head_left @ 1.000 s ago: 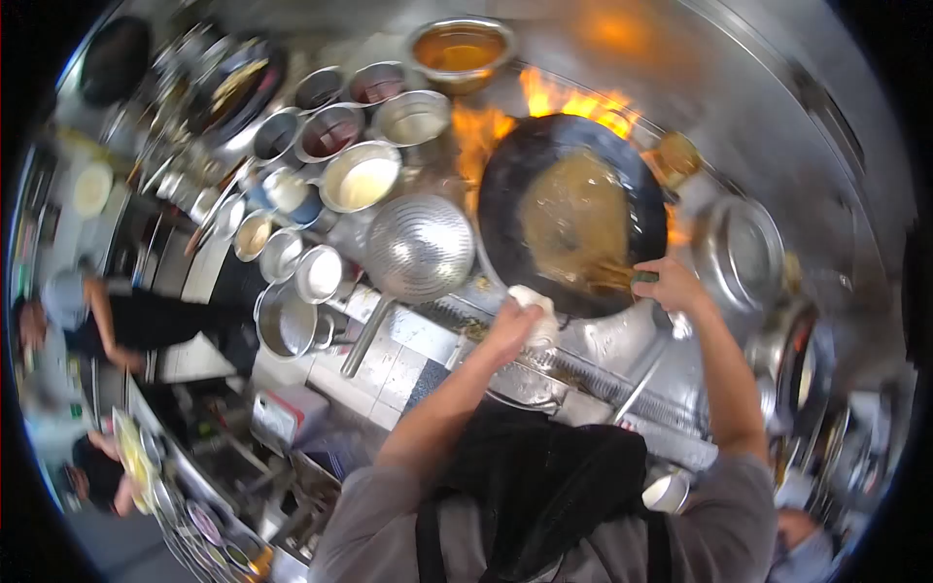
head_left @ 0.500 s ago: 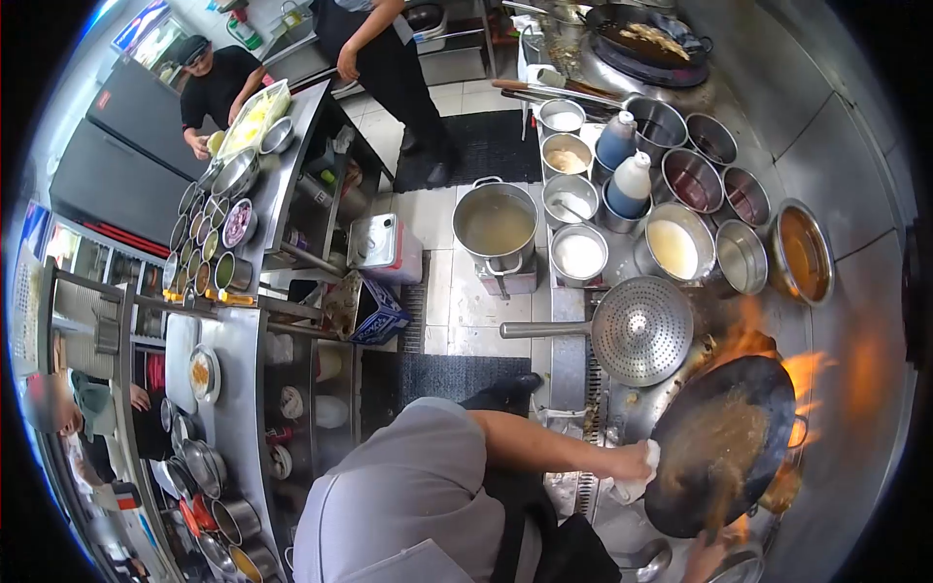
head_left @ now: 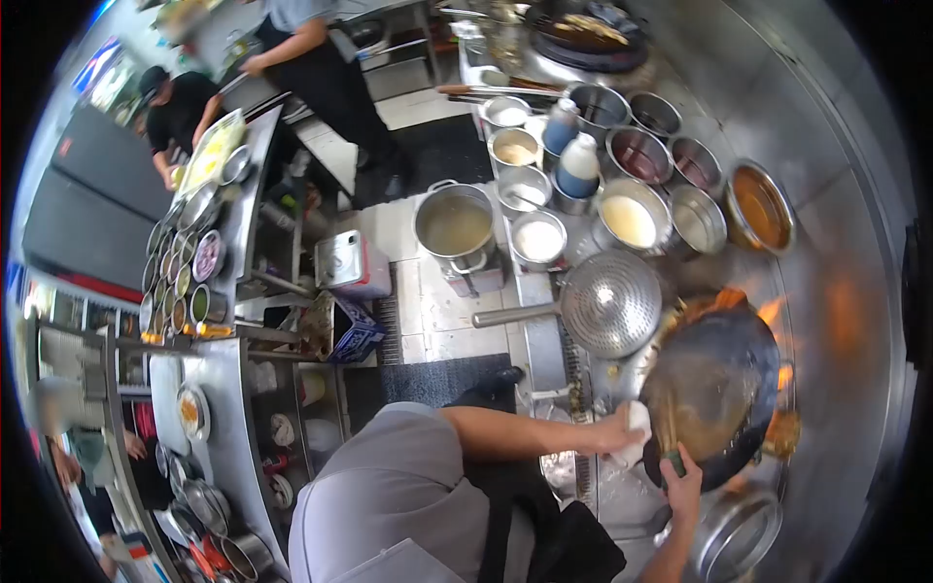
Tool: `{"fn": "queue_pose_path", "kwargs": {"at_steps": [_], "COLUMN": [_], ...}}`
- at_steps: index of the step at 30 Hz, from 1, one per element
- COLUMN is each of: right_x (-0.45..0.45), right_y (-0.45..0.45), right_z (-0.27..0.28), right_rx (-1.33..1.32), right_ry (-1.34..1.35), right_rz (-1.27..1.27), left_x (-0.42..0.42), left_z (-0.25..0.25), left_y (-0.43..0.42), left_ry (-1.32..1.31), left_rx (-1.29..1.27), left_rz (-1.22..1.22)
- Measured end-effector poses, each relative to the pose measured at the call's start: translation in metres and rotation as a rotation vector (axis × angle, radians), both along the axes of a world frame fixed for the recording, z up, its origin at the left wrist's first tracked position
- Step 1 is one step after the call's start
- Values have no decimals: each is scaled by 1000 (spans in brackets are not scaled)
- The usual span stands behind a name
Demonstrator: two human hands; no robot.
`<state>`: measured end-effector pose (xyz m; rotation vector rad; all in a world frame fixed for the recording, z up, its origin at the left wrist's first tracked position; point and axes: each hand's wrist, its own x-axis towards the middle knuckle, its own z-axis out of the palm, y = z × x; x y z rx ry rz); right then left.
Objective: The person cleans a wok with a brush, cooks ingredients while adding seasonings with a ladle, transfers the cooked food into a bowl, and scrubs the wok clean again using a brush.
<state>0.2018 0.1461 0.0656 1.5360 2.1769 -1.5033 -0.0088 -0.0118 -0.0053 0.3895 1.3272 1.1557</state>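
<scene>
A blackened wok [head_left: 753, 360] with cloudy brownish liquid in it sits over flames at the right. My left hand [head_left: 616, 429] is closed around a folded white cloth [head_left: 637, 437], pressed to the wok's near rim. In my right hand [head_left: 682, 480] is a wok brush [head_left: 667, 420], gripped by its green handle. The brush's light-brown bristles point into the wok. Just above the wok rests a big perforated strainer ladle [head_left: 610, 303], its long handle pointing left.
Orange flames [head_left: 773, 311] rise beside the wok's far rim. Metal pots of sauces [head_left: 634, 216] and squeeze bottles [head_left: 579, 165] line the counter. A stockpot [head_left: 455, 228] stands beside the counter. A round metal pot [head_left: 739, 532] lies below the wok. Co-workers [head_left: 180, 117] stand at the upper left.
My right hand has come up from the bottom edge to the wok with the brush in it. The flames have shrunk and the wok's contents look calmer. The view has shifted.
</scene>
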Motion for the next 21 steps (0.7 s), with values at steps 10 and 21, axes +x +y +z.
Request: {"fn": "queue_pose_path", "kwargs": {"at_steps": [10, 21], "right_x": [41, 78], "right_y": [41, 32], "right_z": [65, 120], "right_rx": [-55, -147], "right_ry": [-240, -394], "right_rz": [194, 171], "left_x": [-4, -19], "left_z": [-3, 15], "left_y": [5, -1], "left_ry": [-229, -242], "left_rx": [-22, 39], "left_rz": [-55, -115]}}
